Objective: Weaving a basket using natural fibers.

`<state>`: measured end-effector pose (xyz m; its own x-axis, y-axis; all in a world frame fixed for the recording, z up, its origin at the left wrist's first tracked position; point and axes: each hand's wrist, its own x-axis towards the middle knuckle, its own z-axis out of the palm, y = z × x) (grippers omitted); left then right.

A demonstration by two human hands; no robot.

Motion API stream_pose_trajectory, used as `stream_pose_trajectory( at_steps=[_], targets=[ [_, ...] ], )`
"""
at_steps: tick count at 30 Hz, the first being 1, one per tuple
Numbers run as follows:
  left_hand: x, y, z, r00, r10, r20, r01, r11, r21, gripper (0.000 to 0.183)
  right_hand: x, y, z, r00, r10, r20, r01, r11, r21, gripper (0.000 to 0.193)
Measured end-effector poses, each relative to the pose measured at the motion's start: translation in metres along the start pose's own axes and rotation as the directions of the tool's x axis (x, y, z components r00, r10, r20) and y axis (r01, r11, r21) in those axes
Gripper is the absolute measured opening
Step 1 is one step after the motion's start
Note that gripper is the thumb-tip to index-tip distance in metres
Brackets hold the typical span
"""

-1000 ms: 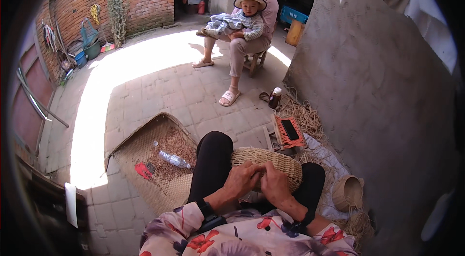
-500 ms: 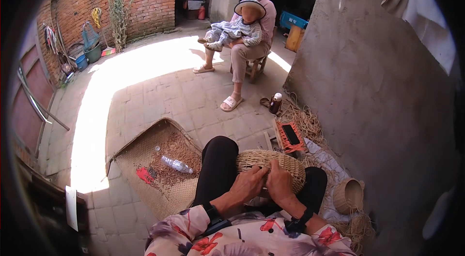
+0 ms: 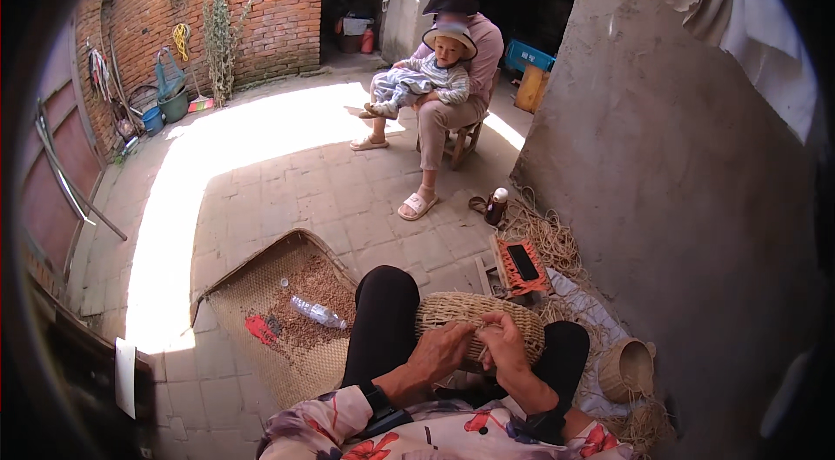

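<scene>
The person sits low with knees up, and a woven straw basket rests across the lap, its rim stretching toward the three o'clock side. Both hands meet at its near edge: the left hand lies at about seven o'clock of the basket with its fingers curled onto the weave, and the right hand sits just beside it at about five o'clock, fingers pinched on the rim. The two hands are close together, nearly touching, each gripping the basket's straw, though whether a loose strand lies between them is too small to tell. At nine o'clock from the hands a flat woven tray lies on the paving, with a clear plastic bottle on it. At two o'clock a small orange stool stands near loose straw, and at three o'clock a smaller basket lies tipped on its side. Toward twelve o'clock, well apart, a seated person holds a child.
</scene>
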<state>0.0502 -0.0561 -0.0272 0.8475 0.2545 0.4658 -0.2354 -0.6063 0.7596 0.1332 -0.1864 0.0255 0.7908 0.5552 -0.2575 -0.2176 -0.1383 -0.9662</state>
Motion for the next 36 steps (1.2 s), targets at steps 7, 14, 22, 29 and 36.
stream_pose_trajectory(
  at_steps=[7,14,22,29,36],
  targets=[
    [0.018,0.023,-0.033,0.984,-0.062,0.170,0.014,0.962,0.271,0.017,-0.015,-0.009,0.003,0.995,-0.070,0.069,0.067,0.997,0.047,0.038],
    [0.032,0.008,-0.039,0.975,-0.063,0.212,-0.008,0.946,0.323,0.018,-0.007,-0.007,0.000,0.994,0.003,0.110,-0.019,0.990,0.139,0.041],
    [0.046,0.004,-0.034,0.928,-0.031,0.370,-0.074,0.961,0.267,0.025,-0.007,-0.005,-0.010,0.984,-0.056,0.169,0.076,0.990,-0.117,0.041],
    [0.042,0.003,-0.069,0.996,-0.074,0.056,0.060,0.973,0.223,0.014,-0.008,-0.034,-0.055,0.913,-0.405,-0.042,0.367,0.863,-0.347,0.019],
    [-0.001,-0.035,-0.101,0.958,-0.280,-0.057,0.285,0.943,0.169,0.008,-0.014,-0.007,-0.067,0.928,-0.371,-0.026,0.330,0.854,-0.404,0.008]
  ],
)
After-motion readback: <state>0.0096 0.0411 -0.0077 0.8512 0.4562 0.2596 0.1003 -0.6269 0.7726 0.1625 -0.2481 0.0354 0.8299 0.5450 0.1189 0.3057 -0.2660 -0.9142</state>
